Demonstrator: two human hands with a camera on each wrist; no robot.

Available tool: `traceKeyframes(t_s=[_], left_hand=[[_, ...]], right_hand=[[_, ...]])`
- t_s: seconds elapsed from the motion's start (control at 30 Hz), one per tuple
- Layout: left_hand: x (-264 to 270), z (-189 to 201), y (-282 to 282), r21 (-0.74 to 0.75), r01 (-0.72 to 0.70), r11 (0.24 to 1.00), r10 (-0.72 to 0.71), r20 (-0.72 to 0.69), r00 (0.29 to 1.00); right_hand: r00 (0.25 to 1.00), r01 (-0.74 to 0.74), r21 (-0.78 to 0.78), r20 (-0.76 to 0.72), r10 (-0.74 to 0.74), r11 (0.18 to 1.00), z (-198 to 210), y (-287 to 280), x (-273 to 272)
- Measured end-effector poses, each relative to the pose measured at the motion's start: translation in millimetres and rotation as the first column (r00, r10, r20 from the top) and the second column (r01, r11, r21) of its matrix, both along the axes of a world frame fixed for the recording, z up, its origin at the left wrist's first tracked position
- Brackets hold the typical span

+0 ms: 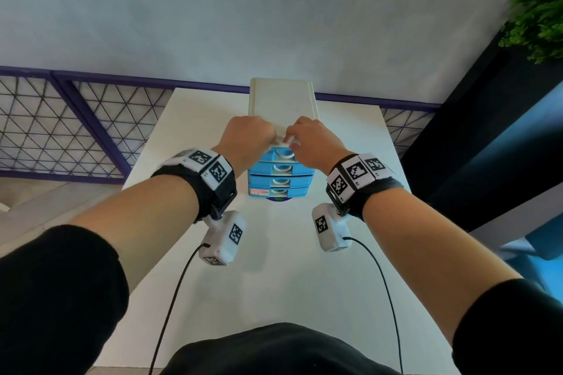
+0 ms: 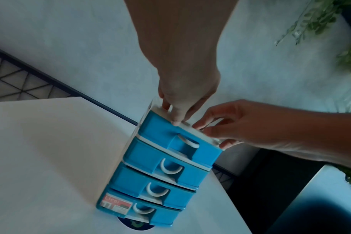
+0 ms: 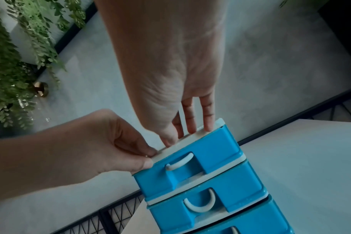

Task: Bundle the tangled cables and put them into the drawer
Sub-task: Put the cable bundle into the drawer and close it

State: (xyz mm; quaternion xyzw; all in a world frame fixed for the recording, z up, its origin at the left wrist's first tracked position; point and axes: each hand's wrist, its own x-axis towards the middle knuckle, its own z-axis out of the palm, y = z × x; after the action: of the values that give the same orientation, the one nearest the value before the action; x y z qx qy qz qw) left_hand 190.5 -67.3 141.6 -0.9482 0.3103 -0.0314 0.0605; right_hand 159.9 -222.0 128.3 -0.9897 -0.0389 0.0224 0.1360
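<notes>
A small blue drawer unit [image 1: 280, 175] [image 2: 160, 174] [image 3: 210, 182] with a white frame and white curved handles stands on the white table [image 1: 274, 277]. Its top drawer [image 2: 156, 126] [image 3: 212, 147] juts slightly forward of the ones below. My left hand [image 1: 259, 137] [image 2: 176, 117] [image 3: 148, 156] pinches the left end of the unit's white top front edge. My right hand [image 1: 297, 138] [image 2: 210, 133] [image 3: 186, 131] holds the right end of that edge, fingers on top and thumb at the front corner. No cables appear in any view.
A pale wall rises behind the table, with a wire-mesh panel [image 1: 61, 125] low on the left. Green plants [image 1: 539, 3] hang at the upper right above a dark and blue surface [image 1: 524, 167]. Black cords [image 1: 170, 313] hang from my wrist cameras.
</notes>
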Motion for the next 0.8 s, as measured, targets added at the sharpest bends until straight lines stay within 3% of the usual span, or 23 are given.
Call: traceKeyframes(t_s=[0.23,0.53,0.63,0.8], left_hand=[[-1,-5,1,0.016,0.044,0.999,-0.045,0.1,0.994],[-7,-3,-1,0.052,0.017,0.998,-0.02,0.055,0.998],[-9,-5,1,0.017,-0.007,1.0,0.007,0.016,1.0],[-10,-16,10,-0.096,-0.039,0.995,0.032,-0.081,0.996]], right_hand=[[0.999,0.016,0.014,0.029,-0.017,1.0,-2,0,0],[0.987,0.029,-0.166,0.163,-0.002,0.986,-20,16,-13],[0.983,0.058,-0.267,0.186,-0.007,0.962,-27,21,-17],[0.982,0.055,-0.286,0.19,0.0,0.957,-29,24,-24]])
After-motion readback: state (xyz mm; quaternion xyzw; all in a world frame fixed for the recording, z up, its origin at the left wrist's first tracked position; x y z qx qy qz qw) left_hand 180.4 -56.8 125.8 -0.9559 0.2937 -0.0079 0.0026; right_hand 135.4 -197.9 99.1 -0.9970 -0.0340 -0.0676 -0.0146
